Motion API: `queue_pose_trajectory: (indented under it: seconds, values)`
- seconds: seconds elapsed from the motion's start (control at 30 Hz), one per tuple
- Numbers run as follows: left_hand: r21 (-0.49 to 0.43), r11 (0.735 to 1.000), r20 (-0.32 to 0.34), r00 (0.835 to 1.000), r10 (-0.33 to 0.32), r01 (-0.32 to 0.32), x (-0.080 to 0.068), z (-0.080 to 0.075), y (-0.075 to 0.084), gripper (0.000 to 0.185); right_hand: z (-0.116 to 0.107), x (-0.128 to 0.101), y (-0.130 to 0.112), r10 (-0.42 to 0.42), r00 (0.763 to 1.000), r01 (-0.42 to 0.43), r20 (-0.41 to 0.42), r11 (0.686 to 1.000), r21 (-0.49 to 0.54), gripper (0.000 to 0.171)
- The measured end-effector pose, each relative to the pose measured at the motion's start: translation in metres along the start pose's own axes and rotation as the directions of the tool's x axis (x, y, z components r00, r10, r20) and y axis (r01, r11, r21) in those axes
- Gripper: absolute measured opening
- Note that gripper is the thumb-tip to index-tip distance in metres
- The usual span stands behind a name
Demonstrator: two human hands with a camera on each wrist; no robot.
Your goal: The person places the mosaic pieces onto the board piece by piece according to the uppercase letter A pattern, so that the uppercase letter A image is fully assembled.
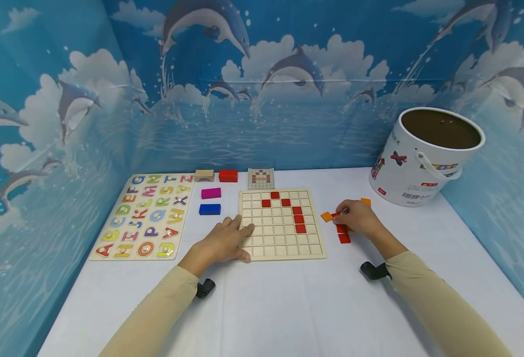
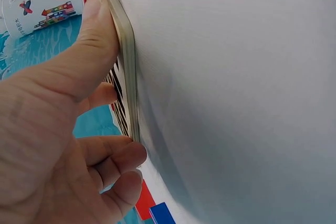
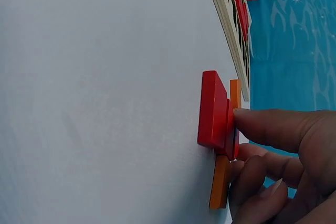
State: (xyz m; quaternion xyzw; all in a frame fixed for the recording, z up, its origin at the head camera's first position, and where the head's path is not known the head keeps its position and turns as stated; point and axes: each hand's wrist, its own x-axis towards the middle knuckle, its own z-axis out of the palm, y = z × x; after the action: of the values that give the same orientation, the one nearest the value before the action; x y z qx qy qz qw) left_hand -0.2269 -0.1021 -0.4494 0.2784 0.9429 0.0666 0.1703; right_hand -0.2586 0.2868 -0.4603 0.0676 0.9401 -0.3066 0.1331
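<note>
A wooden grid board (image 1: 270, 240) lies on the table, with several red square tiles (image 1: 298, 219) set in its upper and right cells. My left hand (image 1: 226, 239) rests at the board's near left corner, fingers spread, its thumb (image 2: 97, 22) on the near edge. To the right of the board, my right hand (image 1: 357, 218) pinches a red tile (image 1: 335, 214) among loose tiles. Around it lie other red tiles (image 1: 344, 238), an orange tile (image 1: 326, 216) and another orange tile (image 1: 366, 202). The fingers partly hide this group.
An alphabet board (image 1: 139, 218) lies at left. Behind the grid board is a small pattern card (image 1: 261, 179). Nearby sit a red block (image 1: 228, 176), a wooden arch block (image 1: 204, 175), a magenta block (image 1: 211, 193) and a blue block (image 1: 210, 209). A white bucket (image 1: 404, 173) stands back right.
</note>
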Motion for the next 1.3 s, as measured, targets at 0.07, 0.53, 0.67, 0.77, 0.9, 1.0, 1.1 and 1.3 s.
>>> queue_pose_trajectory:
  seconds: [0.07,0.53,0.67,0.77,0.9,1.0,1.1,1.3]
  values:
    - [-0.003,1.0,-0.001,1.0,0.001,-0.001,0.0,0.0,0.0,0.089,0.0,0.0,-0.001,0.009,1.0,-0.009,-0.003,1.0,-0.005,0.041]
    - [-0.015,1.0,-0.007,1.0,0.006,-0.006,0.001,0.001,-0.001,0.089,-0.006,0.018,0.005,0.014,0.998,-0.014,-0.061,1.0,0.007,0.041]
    - [-0.026,1.0,-0.013,1.0,0.015,-0.015,0.001,0.001,0.0,0.089,-0.008,0.024,0.008,0.012,0.998,-0.011,-0.054,1.0,0.029,0.046]
    - [-0.03,0.999,-0.014,1.0,0.019,-0.019,0.001,0.001,0.0,0.089,-0.009,0.025,0.01,0.019,1.0,-0.018,-0.022,0.998,0.053,0.051]
    - [-0.03,0.999,-0.014,1.0,0.016,-0.016,0.0,0.001,0.0,0.089,-0.009,0.024,0.01,0.011,1.0,-0.012,0.005,0.997,0.079,0.051]
    - [-0.027,0.999,-0.014,1.0,0.017,-0.017,0.0,0.0,0.0,0.089,-0.008,0.023,0.009,-0.008,1.0,0.008,-0.008,0.997,0.077,0.045]
    - [-0.027,0.999,-0.014,1.0,0.019,-0.02,0.0,0.0,0.0,0.089,-0.008,0.022,0.008,-0.021,0.999,0.022,-0.027,0.998,0.061,0.04]
    - [-0.029,0.999,-0.01,1.0,0.013,-0.014,0.0,0.001,0.0,0.089,-0.008,0.023,0.007,-0.011,0.999,0.014,-0.035,0.997,0.076,0.034]
